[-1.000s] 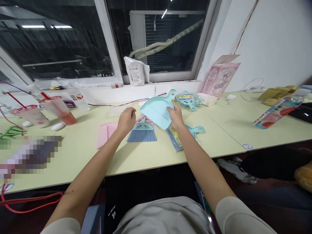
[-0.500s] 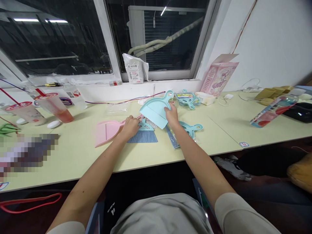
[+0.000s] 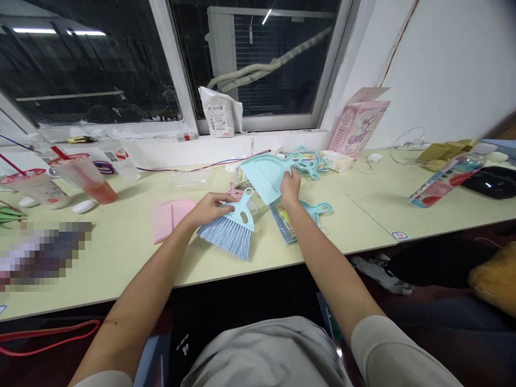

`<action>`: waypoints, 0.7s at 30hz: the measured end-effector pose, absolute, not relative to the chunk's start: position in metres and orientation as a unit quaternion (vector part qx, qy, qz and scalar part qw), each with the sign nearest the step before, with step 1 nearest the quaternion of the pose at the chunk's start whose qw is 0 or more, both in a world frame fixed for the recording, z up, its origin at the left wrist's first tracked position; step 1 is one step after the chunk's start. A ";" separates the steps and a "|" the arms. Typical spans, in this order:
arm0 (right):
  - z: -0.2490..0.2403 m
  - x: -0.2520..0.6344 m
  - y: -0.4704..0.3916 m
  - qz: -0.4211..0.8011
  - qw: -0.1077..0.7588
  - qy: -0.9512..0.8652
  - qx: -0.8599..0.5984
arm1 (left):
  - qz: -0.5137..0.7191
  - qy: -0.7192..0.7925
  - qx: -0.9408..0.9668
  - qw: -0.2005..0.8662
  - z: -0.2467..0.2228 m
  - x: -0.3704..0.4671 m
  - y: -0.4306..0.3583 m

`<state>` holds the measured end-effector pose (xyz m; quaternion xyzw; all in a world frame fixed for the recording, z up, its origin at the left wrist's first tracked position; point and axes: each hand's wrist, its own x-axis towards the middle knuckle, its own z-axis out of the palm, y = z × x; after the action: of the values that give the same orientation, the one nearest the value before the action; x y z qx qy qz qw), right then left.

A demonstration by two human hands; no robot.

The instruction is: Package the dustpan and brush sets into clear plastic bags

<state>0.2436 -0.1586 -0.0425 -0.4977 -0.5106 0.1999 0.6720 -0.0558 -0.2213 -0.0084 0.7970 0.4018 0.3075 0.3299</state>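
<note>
My left hand [image 3: 213, 209] grips a small light-blue hand broom [image 3: 231, 233] by its plastic head, bristles pointing down toward me and handle tilted up. In my right hand [image 3: 291, 187] is a light-blue dustpan [image 3: 264, 176], held near its handle above the table, its scoop turned to the left. A pink dustpan [image 3: 168, 217] lies flat behind my left forearm. Behind the broom head, a pink brush [image 3: 235, 190] shows only in part. Beneath my right wrist, a wrapped blue dustpan and broom set [image 3: 284, 223] rests on the table.
More wrapped blue sets [image 3: 309, 161] lie at the back, beside a small white box [image 3: 335, 160] and a pink box [image 3: 358, 123]. Drink cups [image 3: 85, 177] stand at the left of the table [image 3: 355, 226]. A bottle [image 3: 447, 177] stands on the right.
My left hand has lifted the blue broom and tilted it, bringing it toward me. The blue dustpan in my right hand has turned, its handle now pointing more to the right.
</note>
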 end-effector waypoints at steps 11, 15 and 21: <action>-0.044 0.203 -0.170 0.352 0.540 -0.633 -0.430 | 0.491 0.463 0.726 0.133 -0.018 -0.038 -0.230; -0.037 0.188 -0.188 0.372 0.471 -0.716 -0.357 | 0.467 0.479 0.742 0.049 -0.021 -0.038 -0.227; -0.030 0.177 -0.205 0.381 0.454 -0.730 -0.340 | 0.480 0.439 0.742 0.162 -0.023 -0.033 -0.222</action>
<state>0.1769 -0.2045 -0.0302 -0.3404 -0.7302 0.3810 0.4536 -0.0334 -0.2224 -0.0231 0.7420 0.4388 0.4802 0.1624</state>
